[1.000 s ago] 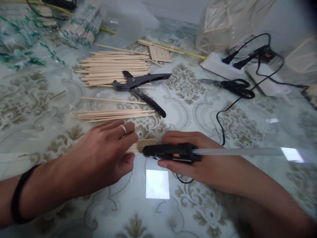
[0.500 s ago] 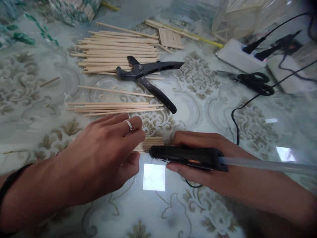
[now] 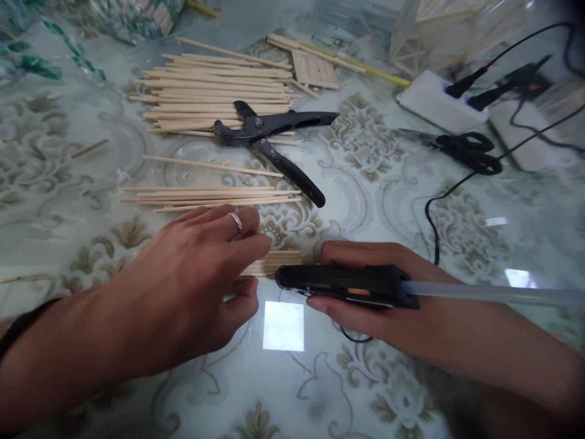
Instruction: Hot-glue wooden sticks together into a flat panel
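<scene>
My right hand (image 3: 365, 259) is wrapped round a black hot glue gun (image 3: 338, 283), with a translucent glue stick (image 3: 484, 291) jutting from its back end. The gun's front end is over a short row of thin wooden sticks (image 3: 281, 263) lying side by side on the table. My left hand (image 3: 205, 268), with a ring on one finger, holds that row from the left, its fingers curled and its thumb at the near edge. The palm hides the left part of the row. The nozzle tip is hard to make out.
Loose wooden sticks (image 3: 214, 198) lie just beyond my left hand. Behind them are a larger pile of sticks (image 3: 201, 91), black cutters (image 3: 274, 131) and a small stick panel (image 3: 315, 68). Black scissors (image 3: 470, 149), a white power strip (image 3: 439, 100) and a black cord (image 3: 432, 225) are at right.
My left hand's index finger and thumb have shifted slightly on the stick row. The glue gun stays almost in place over the row.
</scene>
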Action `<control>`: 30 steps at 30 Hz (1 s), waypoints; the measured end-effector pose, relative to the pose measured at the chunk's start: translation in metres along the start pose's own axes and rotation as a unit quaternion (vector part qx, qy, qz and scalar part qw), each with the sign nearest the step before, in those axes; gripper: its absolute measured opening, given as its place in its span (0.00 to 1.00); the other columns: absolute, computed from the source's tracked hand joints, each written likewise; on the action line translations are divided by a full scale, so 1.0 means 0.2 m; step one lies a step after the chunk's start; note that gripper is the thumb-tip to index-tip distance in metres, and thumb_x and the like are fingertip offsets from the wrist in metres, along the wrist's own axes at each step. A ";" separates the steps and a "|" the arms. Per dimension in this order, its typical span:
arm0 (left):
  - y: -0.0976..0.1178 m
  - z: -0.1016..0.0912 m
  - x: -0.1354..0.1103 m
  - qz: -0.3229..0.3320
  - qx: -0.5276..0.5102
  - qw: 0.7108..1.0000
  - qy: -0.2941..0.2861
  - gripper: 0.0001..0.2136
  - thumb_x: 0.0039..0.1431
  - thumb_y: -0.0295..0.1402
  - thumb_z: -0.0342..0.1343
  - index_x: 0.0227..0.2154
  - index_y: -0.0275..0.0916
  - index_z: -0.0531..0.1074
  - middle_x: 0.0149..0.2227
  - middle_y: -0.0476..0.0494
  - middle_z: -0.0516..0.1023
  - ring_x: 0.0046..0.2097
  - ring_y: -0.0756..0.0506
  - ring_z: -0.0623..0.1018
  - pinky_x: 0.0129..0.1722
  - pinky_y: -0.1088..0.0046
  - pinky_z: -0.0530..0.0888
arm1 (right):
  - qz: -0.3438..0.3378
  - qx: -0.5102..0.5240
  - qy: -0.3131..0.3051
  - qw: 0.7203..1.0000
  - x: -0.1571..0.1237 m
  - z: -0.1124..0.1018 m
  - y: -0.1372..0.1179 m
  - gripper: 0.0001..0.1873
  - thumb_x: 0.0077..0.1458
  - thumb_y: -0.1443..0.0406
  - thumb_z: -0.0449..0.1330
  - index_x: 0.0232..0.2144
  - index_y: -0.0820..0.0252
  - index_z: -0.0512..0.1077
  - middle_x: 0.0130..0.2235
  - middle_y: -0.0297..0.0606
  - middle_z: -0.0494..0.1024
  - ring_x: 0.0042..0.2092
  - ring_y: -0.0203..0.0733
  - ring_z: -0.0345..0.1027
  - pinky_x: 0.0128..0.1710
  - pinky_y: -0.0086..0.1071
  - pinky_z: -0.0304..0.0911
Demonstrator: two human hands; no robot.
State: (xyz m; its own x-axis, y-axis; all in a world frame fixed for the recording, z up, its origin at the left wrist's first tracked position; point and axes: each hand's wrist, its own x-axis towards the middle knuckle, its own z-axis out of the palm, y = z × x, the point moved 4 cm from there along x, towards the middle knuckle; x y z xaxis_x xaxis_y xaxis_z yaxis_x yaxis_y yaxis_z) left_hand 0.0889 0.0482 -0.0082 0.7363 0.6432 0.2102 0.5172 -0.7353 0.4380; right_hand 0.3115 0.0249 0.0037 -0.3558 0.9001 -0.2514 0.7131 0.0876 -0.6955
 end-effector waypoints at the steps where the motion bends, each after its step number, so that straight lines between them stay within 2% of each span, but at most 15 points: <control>1: 0.00 0.00 0.00 -0.002 0.001 1.000 0.002 0.06 0.69 0.27 0.53 0.37 0.43 0.72 0.43 0.46 0.80 0.43 0.42 0.79 0.47 0.59 0.79 | -0.006 0.006 -0.008 1.000 0.00 0.00 -0.01 0.14 0.61 0.58 0.69 0.26 0.50 0.72 0.28 0.33 0.81 0.27 0.44 0.75 0.24 0.35 0.71; 5: 0.00 0.00 0.00 -0.004 0.000 1.000 0.003 0.05 0.68 0.27 0.54 0.37 0.43 0.73 0.43 0.46 0.80 0.43 0.42 0.80 0.47 0.58 0.79 | -0.010 0.022 -0.038 0.999 0.01 0.00 -0.02 0.14 0.63 0.60 0.67 0.26 0.51 0.70 0.31 0.32 0.81 0.28 0.42 0.75 0.27 0.35 0.69; 10: 0.00 0.01 -0.01 -0.004 0.010 1.000 0.002 0.05 0.67 0.27 0.54 0.37 0.42 0.74 0.43 0.45 0.79 0.43 0.40 0.80 0.48 0.55 0.79 | 0.008 0.031 -0.063 0.997 0.01 0.02 0.00 0.15 0.65 0.61 0.67 0.27 0.52 0.70 0.29 0.30 0.77 0.30 0.39 0.73 0.26 0.32 0.65; 17: 0.00 0.00 -0.01 0.004 0.013 1.000 0.012 0.06 0.65 0.26 0.54 0.37 0.43 0.75 0.42 0.45 0.80 0.43 0.39 0.82 0.46 0.56 0.81 | -0.039 0.027 -0.033 0.998 0.01 0.00 0.02 0.11 0.63 0.57 0.68 0.28 0.46 0.74 0.30 0.29 0.81 0.30 0.46 0.78 0.28 0.36 0.73; 20: 0.00 0.00 0.00 0.004 0.014 1.000 0.009 0.06 0.64 0.25 0.55 0.35 0.43 0.74 0.41 0.45 0.80 0.42 0.39 0.82 0.46 0.56 0.81 | -0.044 0.021 -0.033 0.998 0.00 -0.01 0.01 0.11 0.62 0.58 0.67 0.27 0.47 0.74 0.29 0.30 0.81 0.29 0.46 0.77 0.26 0.36 0.72; 25: 0.01 0.00 0.00 0.002 0.016 1.000 0.006 0.06 0.64 0.25 0.55 0.36 0.42 0.75 0.41 0.44 0.80 0.42 0.39 0.82 0.45 0.56 0.80 | -0.011 0.005 -0.034 0.999 0.00 -0.03 0.02 0.13 0.62 0.58 0.68 0.26 0.50 0.73 0.27 0.29 0.80 0.26 0.42 0.76 0.24 0.34 0.69; 30: 0.01 -0.01 0.01 0.002 0.015 1.000 0.010 0.07 0.65 0.25 0.54 0.36 0.41 0.75 0.40 0.45 0.80 0.42 0.40 0.81 0.45 0.57 0.79 | -0.020 0.001 -0.029 0.999 0.00 -0.03 0.01 0.15 0.63 0.58 0.66 0.24 0.49 0.71 0.25 0.30 0.78 0.26 0.44 0.75 0.24 0.34 0.68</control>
State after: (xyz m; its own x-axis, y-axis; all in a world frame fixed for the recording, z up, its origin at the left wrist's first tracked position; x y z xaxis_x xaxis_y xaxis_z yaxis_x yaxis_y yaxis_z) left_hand 0.0899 0.0480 -0.0058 0.7299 0.6436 0.2303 0.5266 -0.7442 0.4108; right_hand 0.3173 0.0282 0.0059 -0.4187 0.8694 -0.2624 0.6962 0.1217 -0.7075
